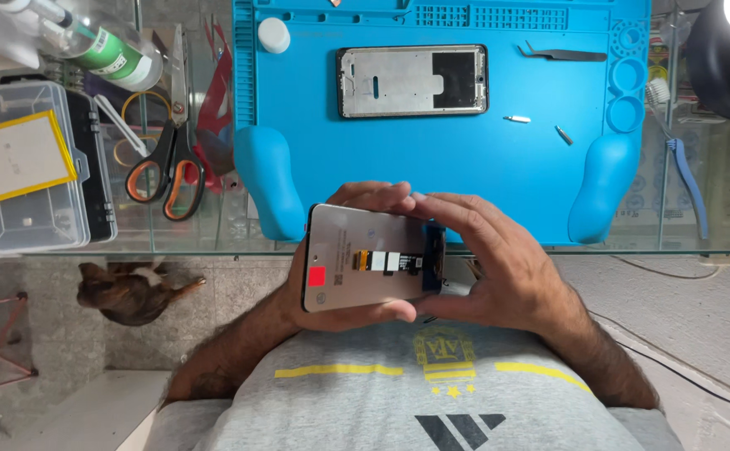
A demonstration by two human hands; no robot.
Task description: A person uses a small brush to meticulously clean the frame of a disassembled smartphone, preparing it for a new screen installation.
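Observation:
Both my hands hold a phone display panel point(357, 259) back side up, close to my chest and in front of the glass table's edge. Its silvery back carries an orange and black flex cable and a red sticker. My left hand point(332, 309) cups the panel from below and the left. My right hand point(499, 267) grips its right end, fingers over the top edge. On the blue work mat point(432, 159) lies a phone frame point(413, 80) with an opened back.
Black tweezers point(565, 55), a white cap point(274, 35) and two small metal parts point(517, 119) lie on the mat. Left of it are orange-handled scissors point(167, 163), a clear plastic box point(27, 175) and a bottle point(110, 50). A dog point(131, 292) lies on the floor below.

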